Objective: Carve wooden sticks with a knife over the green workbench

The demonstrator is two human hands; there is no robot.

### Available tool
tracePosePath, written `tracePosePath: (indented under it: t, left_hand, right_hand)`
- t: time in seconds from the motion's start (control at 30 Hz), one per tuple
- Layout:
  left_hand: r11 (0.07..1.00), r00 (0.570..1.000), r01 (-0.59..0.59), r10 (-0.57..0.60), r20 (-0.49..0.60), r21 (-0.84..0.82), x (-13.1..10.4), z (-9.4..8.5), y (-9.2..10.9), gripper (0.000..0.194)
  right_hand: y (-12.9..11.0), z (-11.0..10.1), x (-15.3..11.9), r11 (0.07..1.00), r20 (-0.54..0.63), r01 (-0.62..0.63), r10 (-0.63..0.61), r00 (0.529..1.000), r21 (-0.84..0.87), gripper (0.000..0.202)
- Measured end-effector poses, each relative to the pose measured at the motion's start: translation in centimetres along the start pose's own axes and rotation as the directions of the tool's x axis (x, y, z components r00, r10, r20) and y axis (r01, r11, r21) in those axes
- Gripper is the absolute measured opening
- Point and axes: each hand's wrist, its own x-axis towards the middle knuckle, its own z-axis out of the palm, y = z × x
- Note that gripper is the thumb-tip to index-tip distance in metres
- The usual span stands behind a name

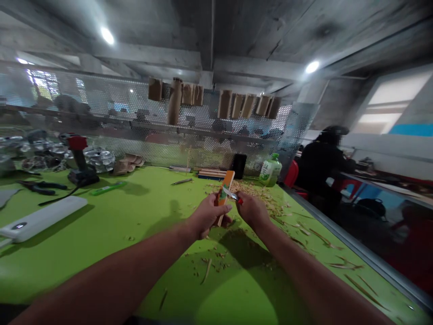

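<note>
Near the middle of the green table, my left hand (207, 216) is wrapped round the lower part of an orange wooden piece (229, 179) with a green mark, held upright and slightly tilted. My right hand (252, 208) is closed on a knife with a red handle (240, 198). The knife's pale blade (231, 194) lies against or just in front of the piece's face; the exact contact is too small to tell. Wood shavings (267, 198) lie behind and right of my hands, with smaller chips (219, 255) below them.
A white power strip or similar device (50, 216), pliers (42, 186), a drill (80, 158) and a green cutter (108, 188) lie left. A green bottle (270, 170) and a black phone-like object (239, 165) stand behind. At right a person (321, 158) sits beyond the table's metal edge (355, 248).
</note>
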Motion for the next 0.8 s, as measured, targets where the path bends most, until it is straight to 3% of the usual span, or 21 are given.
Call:
tracePosePath:
  t: [0.23, 0.37, 0.47, 0.53, 0.6, 0.7, 0.8]
  left_hand:
    - [1.000, 0.998, -0.009, 0.009, 0.057, 0.000, 0.0, 0.1, -0.2, 0.043]
    - [0.999, 0.995, 0.053, -0.052, 0.085, -0.009, -0.4, 0.3, 0.5, 0.052]
    - [0.996, 0.988, 0.088, -0.084, 0.130, -0.024, -1.4, 1.0, 1.2, 0.056]
    - [0.998, 0.973, 0.057, -0.050, 0.226, -0.025, -2.0, 1.5, 1.2, 0.060]
    - [0.999, 0.960, 0.020, -0.007, 0.279, -0.045, -2.2, 1.8, 1.0, 0.065]
    - [0.995, 0.992, 0.053, -0.043, 0.116, -0.083, -1.4, 1.1, 0.5, 0.055]
    - [0.985, 0.989, 0.129, -0.136, -0.056, -0.116, -0.3, 0.1, 0.3, 0.031]
  right_hand:
    - [0.7, -0.4, 0.1, 0.998, -0.018, -0.017, 0.016, 1.000, -0.065, 0.025]
    - [1.3, -0.1, 0.9, 0.998, -0.074, -0.028, 0.024, 0.997, -0.054, 0.026]
    - [3.3, 0.2, 2.0, 0.988, -0.057, -0.152, 0.152, 0.987, 0.019, 0.032]
    - [5.3, 0.2, 2.6, 0.956, 0.010, -0.287, 0.287, 0.958, 0.061, 0.034]
    - [7.0, 0.3, 3.0, 0.941, 0.022, -0.333, 0.333, 0.943, 0.061, 0.034]
    - [7.6, 0.5, 3.0, 0.933, -0.039, -0.345, 0.350, 0.936, 0.104, 0.035]
    - [5.5, 0.8, 2.5, 0.940, -0.070, -0.298, 0.313, 0.947, 0.169, 0.036]
